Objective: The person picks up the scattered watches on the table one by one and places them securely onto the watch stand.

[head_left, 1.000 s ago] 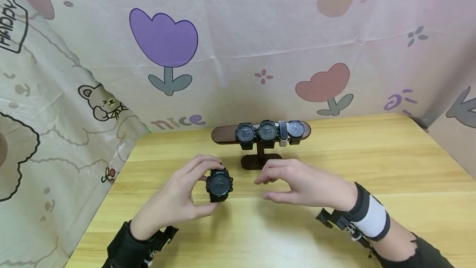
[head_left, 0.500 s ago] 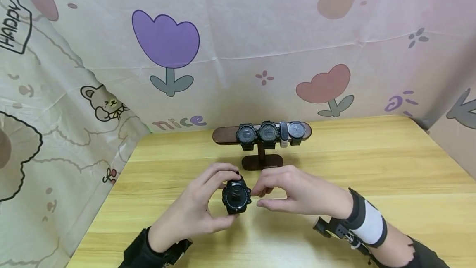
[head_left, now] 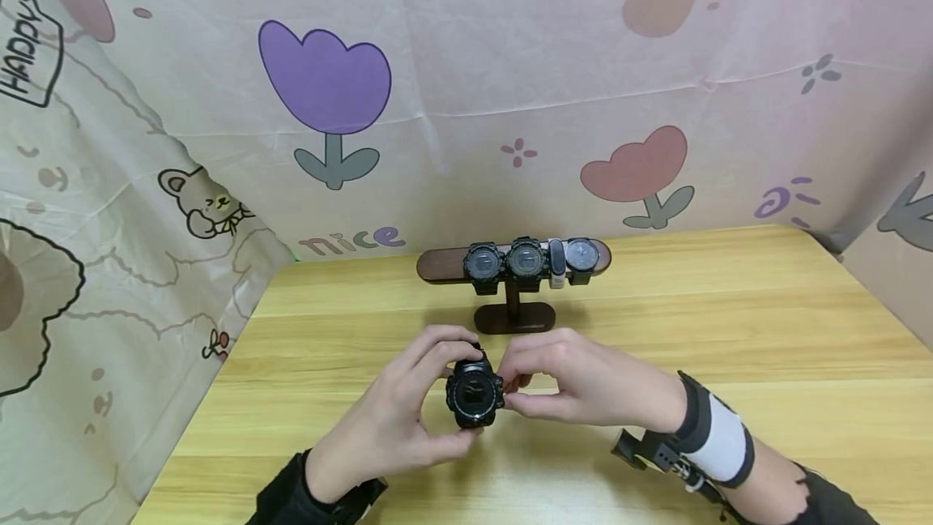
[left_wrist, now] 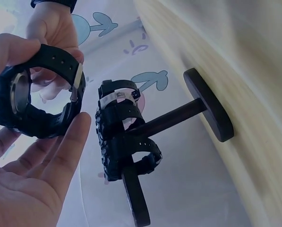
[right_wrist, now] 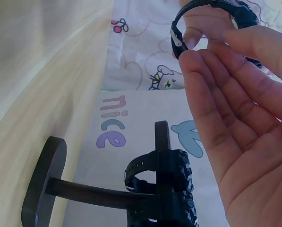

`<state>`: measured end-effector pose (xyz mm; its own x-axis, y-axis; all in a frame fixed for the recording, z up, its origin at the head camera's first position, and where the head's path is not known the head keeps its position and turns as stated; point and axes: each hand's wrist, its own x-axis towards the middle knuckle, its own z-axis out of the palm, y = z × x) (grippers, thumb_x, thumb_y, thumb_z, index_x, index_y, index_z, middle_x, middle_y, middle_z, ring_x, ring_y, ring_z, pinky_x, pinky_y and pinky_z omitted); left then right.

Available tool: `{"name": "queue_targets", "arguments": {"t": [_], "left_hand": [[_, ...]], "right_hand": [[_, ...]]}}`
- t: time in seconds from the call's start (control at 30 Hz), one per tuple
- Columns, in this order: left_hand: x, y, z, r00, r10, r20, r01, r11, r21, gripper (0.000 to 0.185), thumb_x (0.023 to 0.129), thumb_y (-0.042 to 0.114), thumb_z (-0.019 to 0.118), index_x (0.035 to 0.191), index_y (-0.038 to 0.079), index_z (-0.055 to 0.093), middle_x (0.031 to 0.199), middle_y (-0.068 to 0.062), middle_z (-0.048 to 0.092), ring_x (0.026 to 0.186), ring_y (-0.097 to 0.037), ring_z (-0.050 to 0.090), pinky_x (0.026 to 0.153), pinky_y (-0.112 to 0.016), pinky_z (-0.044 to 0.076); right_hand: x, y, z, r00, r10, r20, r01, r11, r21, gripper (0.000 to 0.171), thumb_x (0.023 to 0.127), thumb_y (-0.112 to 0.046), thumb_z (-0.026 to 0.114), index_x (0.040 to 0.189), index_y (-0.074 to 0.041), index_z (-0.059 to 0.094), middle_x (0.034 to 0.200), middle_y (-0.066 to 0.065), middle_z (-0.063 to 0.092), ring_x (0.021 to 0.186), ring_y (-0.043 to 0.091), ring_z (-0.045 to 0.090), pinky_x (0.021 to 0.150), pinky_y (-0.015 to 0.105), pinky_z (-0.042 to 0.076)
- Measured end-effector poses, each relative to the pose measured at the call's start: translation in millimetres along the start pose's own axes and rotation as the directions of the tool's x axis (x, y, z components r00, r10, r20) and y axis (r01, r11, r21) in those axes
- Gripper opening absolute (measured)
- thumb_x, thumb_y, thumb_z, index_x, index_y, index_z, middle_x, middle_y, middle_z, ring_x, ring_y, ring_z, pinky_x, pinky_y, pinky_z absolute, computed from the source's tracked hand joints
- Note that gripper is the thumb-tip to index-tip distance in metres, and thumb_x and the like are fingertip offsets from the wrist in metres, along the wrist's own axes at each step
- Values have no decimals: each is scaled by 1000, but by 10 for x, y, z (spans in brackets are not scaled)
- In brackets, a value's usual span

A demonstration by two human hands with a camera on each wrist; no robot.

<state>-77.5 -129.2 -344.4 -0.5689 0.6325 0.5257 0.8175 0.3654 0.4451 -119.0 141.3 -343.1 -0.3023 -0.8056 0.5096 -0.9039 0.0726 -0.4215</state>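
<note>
Left hand point(head_left: 397, 420) grips black watch point(head_left: 475, 394) mid-frame; right hand point(head_left: 576, 383) pinches its strap. Fumbled buckle could drop it onto bench point(head_left: 729, 330).

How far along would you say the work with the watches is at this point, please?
Four watches already hang on the wooden stand. A fifth, the black watch, is in hand above the table: the left hand grips it, with the right hand at its strap. It is not yet on the stand, whose left end is bare.
</note>
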Motion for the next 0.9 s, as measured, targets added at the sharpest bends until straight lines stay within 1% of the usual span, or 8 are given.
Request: {"name": "queue_targets", "arguments": {"t": [0.13,0.27,0.47,0.7,0.8,0.9], "left_hand": [[7,-5,17,1000,5,-1,-5,1000,8,78,69,9,95,137,13,57,144,-5,55,120,-17,66,96,-23,61],[14,-11,31,1000,17,0,-17,999,28,77,69,10,96,136,12,57,143,-5,55,120,-17,66,98,-24,61],[10,-14,45,1000,28,-1,-28,998,62,76,68,11,96,134,10,57,142,-4,56,120,-16,66,100,-26,60],[11,-36,29,1000,28,4,-28,997,77,76,69,12,96,134,10,57,141,-4,56,119,-16,67,101,-28,60],[15,-63,8,1000,13,1,-13,997,77,77,69,11,96,134,10,56,141,-4,57,119,-17,67,101,-29,61],[14,-105,-33,1000,6,-17,-5,997,73,77,69,10,96,134,10,56,141,-6,58,120,-20,67,100,-33,62]], "right_hand": [[-6,-3,-10,1000,-13,-7,13,1000,-6,5,103,-11,71,103,-13,76,99,-7,74,95,0,70,89,12,58],[-3,-11,-15,1000,-18,-8,18,1000,-4,6,103,-11,72,104,-14,76,100,-6,74,95,0,70,89,12,58],[8,-21,5,1000,-17,-13,17,1000,-6,11,98,-6,76,102,-16,74,99,-8,72,93,-1,69,87,11,57],[15,5,5,1000,-24,-14,24,999,-23,6,99,-9,75,103,-14,76,99,-6,74,92,0,70,87,11,57],[12,18,-21,1000,-10,-29,10,1000,-23,12,97,-7,77,106,-14,77,101,-4,76,92,2,72,86,12,58],[3,40,-64,999,-2,-54,0,999,-33,18,96,-5,78,112,-14,78,105,-4,77,94,5,73,87,13,59]]}}
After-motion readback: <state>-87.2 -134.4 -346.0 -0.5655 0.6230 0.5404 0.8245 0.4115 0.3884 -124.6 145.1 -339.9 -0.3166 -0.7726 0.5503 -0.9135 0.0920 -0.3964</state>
